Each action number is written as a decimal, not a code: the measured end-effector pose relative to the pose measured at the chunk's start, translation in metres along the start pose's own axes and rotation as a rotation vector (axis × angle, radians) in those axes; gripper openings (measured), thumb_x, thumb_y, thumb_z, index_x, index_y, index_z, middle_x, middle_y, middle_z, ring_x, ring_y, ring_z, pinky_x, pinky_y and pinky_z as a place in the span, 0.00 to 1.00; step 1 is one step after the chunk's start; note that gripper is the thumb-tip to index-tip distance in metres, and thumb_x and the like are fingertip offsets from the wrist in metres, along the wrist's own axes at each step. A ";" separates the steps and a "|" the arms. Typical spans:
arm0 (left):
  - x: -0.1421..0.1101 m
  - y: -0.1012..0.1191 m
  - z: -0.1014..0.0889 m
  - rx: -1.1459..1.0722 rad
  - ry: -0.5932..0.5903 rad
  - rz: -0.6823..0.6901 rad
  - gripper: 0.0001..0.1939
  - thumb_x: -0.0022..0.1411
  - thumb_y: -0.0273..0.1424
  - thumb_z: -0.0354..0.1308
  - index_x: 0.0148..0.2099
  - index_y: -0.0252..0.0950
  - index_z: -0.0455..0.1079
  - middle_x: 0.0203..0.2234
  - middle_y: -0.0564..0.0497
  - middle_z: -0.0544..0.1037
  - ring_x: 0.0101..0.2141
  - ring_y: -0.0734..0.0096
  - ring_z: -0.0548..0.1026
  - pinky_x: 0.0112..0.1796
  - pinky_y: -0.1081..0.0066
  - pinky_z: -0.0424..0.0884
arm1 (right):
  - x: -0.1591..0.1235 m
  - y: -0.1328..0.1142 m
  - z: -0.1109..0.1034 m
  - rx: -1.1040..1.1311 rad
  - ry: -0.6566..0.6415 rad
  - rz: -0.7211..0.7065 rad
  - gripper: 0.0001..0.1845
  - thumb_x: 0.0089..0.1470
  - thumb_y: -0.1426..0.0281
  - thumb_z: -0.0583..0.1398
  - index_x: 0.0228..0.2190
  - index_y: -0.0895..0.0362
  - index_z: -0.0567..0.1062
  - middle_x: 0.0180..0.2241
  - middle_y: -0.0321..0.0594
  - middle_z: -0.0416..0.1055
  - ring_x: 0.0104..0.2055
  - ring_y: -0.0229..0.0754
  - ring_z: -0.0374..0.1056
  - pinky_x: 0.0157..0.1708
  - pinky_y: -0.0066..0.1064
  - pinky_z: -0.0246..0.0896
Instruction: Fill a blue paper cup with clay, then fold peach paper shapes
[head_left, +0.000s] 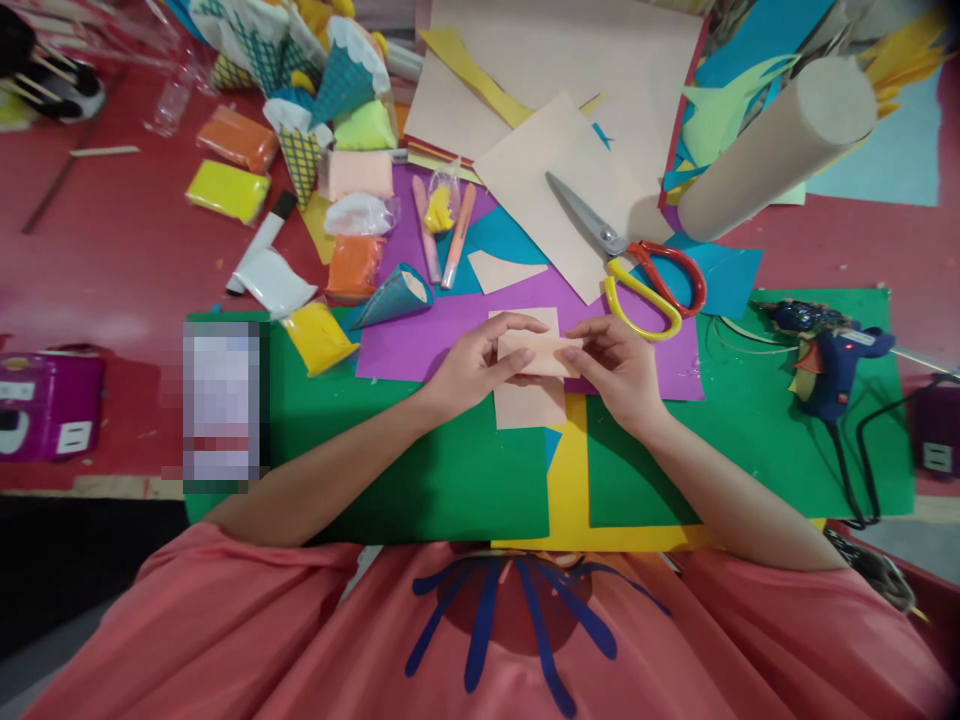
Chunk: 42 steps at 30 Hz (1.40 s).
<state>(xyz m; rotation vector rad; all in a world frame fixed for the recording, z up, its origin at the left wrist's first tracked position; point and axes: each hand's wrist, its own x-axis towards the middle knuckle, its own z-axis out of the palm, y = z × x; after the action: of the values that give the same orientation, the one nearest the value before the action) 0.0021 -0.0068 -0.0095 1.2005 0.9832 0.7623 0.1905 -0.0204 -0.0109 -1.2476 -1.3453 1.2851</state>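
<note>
Between my two hands is a small peach piece of paper (551, 356), pinched at both ends. My left hand (487, 355) grips its left end, thumb in front and fingers behind. At the right end, my right hand (615, 370) has thumb and fingertips closed on it. Beneath lies a larger peach paper rectangle (529, 405), partly hidden by the held piece, across purple paper (442, 320) and the green sheet (420, 470). Scissors (619, 245) with one yellow and one red handle lie just beyond my right hand, blades apart.
A blue glue gun (836, 370) with a black cord sits at the right. Clay packets (319, 335), a small blue cone (396, 298) and markers (459, 235) lie at the left and ahead. A peach paper tube (772, 150) is at the back right. A phone-like blurred rectangle (225, 400) lies left.
</note>
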 end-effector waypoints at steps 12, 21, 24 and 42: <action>-0.001 -0.007 -0.001 -0.059 0.003 -0.025 0.25 0.53 0.48 0.64 0.46 0.36 0.69 0.39 0.50 0.73 0.30 0.77 0.76 0.32 0.74 0.80 | 0.000 0.002 0.000 -0.012 0.010 -0.020 0.12 0.50 0.61 0.66 0.31 0.54 0.71 0.22 0.30 0.64 0.22 0.32 0.60 0.21 0.27 0.58; -0.001 -0.005 0.000 -0.044 0.004 -0.003 0.22 0.56 0.47 0.63 0.45 0.36 0.69 0.45 0.49 0.71 0.31 0.79 0.75 0.32 0.76 0.80 | 0.000 0.002 -0.001 0.007 0.000 0.004 0.12 0.50 0.61 0.66 0.32 0.54 0.71 0.22 0.31 0.65 0.22 0.34 0.61 0.22 0.28 0.59; -0.001 -0.006 0.000 -0.040 0.008 0.004 0.21 0.56 0.47 0.63 0.44 0.36 0.69 0.44 0.50 0.72 0.31 0.80 0.75 0.31 0.76 0.80 | 0.000 0.002 -0.001 0.004 -0.003 0.000 0.12 0.51 0.61 0.65 0.32 0.54 0.70 0.22 0.30 0.64 0.22 0.33 0.61 0.22 0.28 0.58; 0.000 -0.010 -0.004 0.234 0.059 0.218 0.20 0.61 0.47 0.58 0.43 0.34 0.73 0.37 0.49 0.79 0.20 0.86 0.67 0.18 0.83 0.61 | 0.000 0.001 0.000 0.024 0.008 0.012 0.13 0.49 0.60 0.67 0.30 0.55 0.71 0.22 0.31 0.67 0.23 0.32 0.62 0.22 0.27 0.58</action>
<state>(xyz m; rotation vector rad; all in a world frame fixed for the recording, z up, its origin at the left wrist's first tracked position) -0.0018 -0.0069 -0.0192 1.5131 1.0213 0.8749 0.1906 -0.0205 -0.0115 -1.2445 -1.3150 1.2997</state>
